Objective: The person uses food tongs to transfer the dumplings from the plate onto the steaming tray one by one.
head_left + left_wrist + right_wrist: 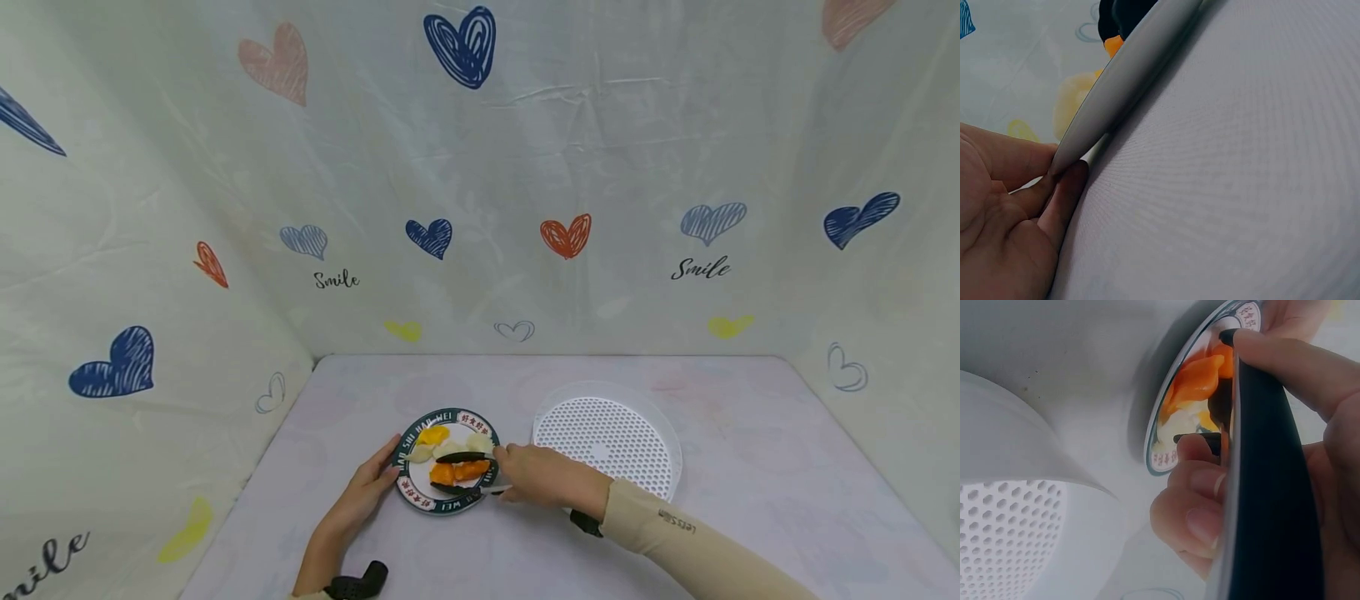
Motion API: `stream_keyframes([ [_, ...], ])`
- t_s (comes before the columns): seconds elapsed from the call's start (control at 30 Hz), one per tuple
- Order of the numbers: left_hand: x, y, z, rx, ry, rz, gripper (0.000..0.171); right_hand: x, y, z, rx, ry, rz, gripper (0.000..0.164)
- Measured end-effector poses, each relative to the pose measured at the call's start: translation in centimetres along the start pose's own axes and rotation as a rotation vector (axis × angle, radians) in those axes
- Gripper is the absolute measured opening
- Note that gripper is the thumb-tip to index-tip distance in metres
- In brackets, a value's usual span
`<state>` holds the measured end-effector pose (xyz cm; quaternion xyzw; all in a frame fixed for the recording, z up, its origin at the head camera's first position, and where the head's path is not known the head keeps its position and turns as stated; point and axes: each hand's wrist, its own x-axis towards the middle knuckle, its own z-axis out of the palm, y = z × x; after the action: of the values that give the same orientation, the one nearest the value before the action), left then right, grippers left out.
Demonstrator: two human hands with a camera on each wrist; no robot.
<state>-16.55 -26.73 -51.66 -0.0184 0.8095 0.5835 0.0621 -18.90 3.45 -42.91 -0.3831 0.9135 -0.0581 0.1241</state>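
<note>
My left hand [366, 487] pinches the left rim of a round plate [413, 492] with a dark patterned border; in the left wrist view the thumb lies over the rim and fingers under it. Orange [471, 470], yellow [432, 435] and whitish [446, 451] dumpling-like pieces lie on the plate. My right hand [542, 476] grips a pair of tongs [1266, 487] with dark handles and black tips. Those tips stand over the plate on either side of the orange pieces; whether they touch them I cannot tell.
Right of the plate, partly behind my right forearm, a round white tray with a perforated insert [600, 425] sits on the pale table [465, 558]. A light curtain printed with hearts [495, 167] hangs along the back and sides.
</note>
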Motion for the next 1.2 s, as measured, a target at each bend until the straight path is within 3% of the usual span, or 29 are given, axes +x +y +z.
stream_keyframes([
  [0.37, 0.01, 0.00, 0.00, 0.012, 0.006, 0.001, 0.055, -0.53, -0.03, -0.21, -0.026, 0.016, -0.018, 0.062],
  [0.93, 0.07, 0.07, -0.04, 0.007, 0.001, 0.007, 0.055, -0.20, -0.37, -0.75, 0.026, -0.037, 0.037, 0.066],
  [1.2, 0.05, 0.08, 0.07, 0.005, 0.006, 0.002, 0.056, -0.30, -0.82, -0.36, 0.015, -0.023, 0.022, 0.056],
])
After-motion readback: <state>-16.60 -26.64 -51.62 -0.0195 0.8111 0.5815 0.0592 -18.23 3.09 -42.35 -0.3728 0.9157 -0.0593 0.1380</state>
